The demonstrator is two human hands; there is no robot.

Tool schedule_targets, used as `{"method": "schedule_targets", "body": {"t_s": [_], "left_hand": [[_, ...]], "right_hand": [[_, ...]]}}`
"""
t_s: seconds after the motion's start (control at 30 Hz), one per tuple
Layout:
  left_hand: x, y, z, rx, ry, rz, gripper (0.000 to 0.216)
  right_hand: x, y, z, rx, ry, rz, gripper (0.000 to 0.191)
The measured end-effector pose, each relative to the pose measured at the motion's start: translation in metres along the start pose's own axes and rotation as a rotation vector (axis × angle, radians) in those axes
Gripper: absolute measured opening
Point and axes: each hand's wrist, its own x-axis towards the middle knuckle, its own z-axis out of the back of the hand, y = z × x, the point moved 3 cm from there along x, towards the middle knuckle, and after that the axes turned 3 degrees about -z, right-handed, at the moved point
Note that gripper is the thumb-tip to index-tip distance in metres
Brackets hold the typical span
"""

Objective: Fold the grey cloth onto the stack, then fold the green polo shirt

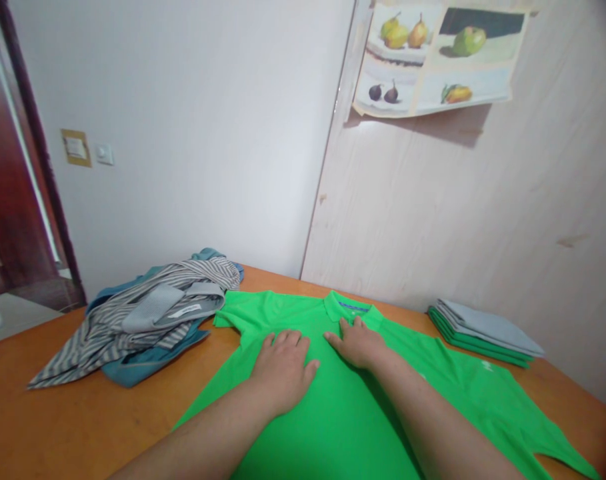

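Note:
A bright green polo shirt (447,393) lies spread flat on the orange wooden table (73,420), collar toward the wall. My left hand (283,367) rests palm down on the shirt's upper chest, fingers together and flat. Beside it, my right hand (357,341) presses flat just below the collar (347,305). Neither hand grips the cloth. One short sleeve (233,317) sticks out at the left; the other side of the shirt runs toward the lower right.
A loose heap of clothes, grey-striped over blue (143,320), lies at the table's left. A neat stack of folded grey and green shirts (485,331) sits at the right by the wall. A fruit poster (433,57) hangs above. A dark door frame (27,153) stands at the left.

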Motion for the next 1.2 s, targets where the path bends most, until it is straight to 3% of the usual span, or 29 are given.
{"method": "schedule_targets", "body": {"t_s": [0.2,0.4,0.63,0.97,1.2], "left_hand": [[0.000,-0.001,0.002,0.008,0.014,-0.001,0.045],[0.000,-0.001,0.003,0.009,0.007,-0.006,0.045],[0.001,-0.001,0.002,0.002,0.019,0.005,0.046],[-0.001,-0.003,0.005,-0.012,0.029,0.011,0.045],[-0.002,-0.002,0.003,-0.004,0.072,0.036,0.051]], "right_hand": [[0.006,-0.005,0.018,0.039,-0.066,0.001,0.070],[0.019,-0.031,0.023,0.065,-0.169,-0.094,0.065],[0.032,-0.049,-0.005,0.073,-0.130,-0.056,0.073],[0.039,-0.046,-0.023,0.086,-0.158,-0.032,0.082],[0.039,-0.046,-0.020,0.104,-0.217,-0.018,0.082]]}}
